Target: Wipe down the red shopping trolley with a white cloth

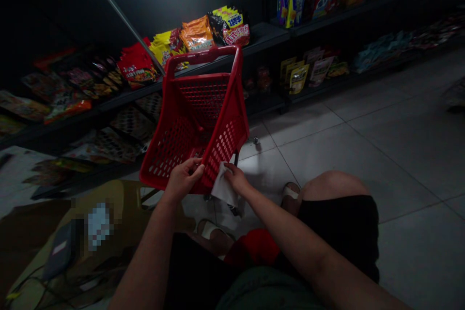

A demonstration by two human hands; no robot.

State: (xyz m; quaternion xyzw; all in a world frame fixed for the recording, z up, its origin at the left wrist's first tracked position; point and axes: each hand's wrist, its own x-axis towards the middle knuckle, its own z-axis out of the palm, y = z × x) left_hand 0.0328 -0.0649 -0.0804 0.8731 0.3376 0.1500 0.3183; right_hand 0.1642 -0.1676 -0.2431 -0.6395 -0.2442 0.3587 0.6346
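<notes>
A red plastic shopping cart (232, 92) with perforated basket walls and wheels stands right in front of me. My left hand (184, 178) grips the basket's near rim, thumb and fingers closed on it. Just to the right, my right hand (237, 178) pinches a white cloth or tissue (222, 190) against the outside of the basket's side wall. The lower part of the cloth hangs down loosely. Some fingertips of my right hand are hidden behind the cloth.
Dark shelves (265, 36) with several snack packets (198, 34) run behind the cart. At lower left, a yellowish stool or table (127, 203) bears a dark device (60, 249) and cables. A metal pole (123, 17) rises behind the cart. Grey floor tiles (407, 155) extend to the right.
</notes>
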